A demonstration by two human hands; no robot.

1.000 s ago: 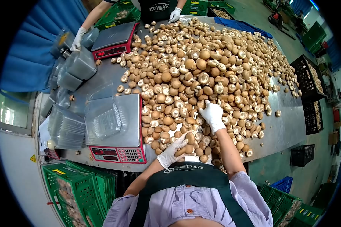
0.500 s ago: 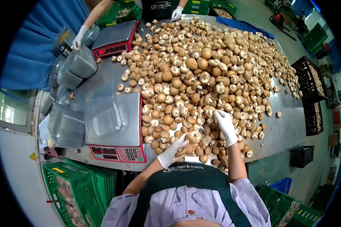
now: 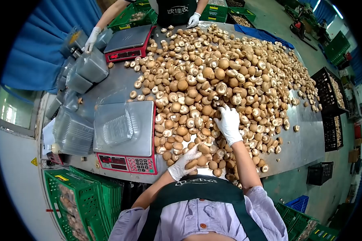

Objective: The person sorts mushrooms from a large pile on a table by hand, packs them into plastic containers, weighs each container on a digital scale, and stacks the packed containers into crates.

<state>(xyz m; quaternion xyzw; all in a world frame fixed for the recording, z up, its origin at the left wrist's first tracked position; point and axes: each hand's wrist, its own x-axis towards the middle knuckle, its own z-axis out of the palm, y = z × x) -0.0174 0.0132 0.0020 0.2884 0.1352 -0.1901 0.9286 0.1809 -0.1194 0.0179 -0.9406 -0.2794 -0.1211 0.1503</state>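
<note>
A large heap of brown-capped shiitake mushrooms (image 3: 221, 74) covers the middle of the metal table, many with pale gills turned up. At the near edge of the heap, my gloved left hand (image 3: 184, 164) is curled round mushrooms, with a brown cap (image 3: 192, 164) showing at its palm. My gloved right hand (image 3: 229, 125) reaches forward over the heap, thumb and fingers apart, fingertips touching mushrooms. To the left stands a scale (image 3: 148, 132) with a clear plastic tray (image 3: 116, 129) on its plate.
Stacks of clear plastic trays (image 3: 73, 132) line the left side. Across the table, a co-worker's gloved hand (image 3: 91, 40) touches more trays beside a second scale (image 3: 126, 42). Green crates (image 3: 78, 197) stand below left; black crates (image 3: 330, 90) stand at right.
My right hand has moved forward and left, farther into the heap, and its fingers have spread. My left hand stays near the same spot with its mushrooms. The view has shifted slightly.
</note>
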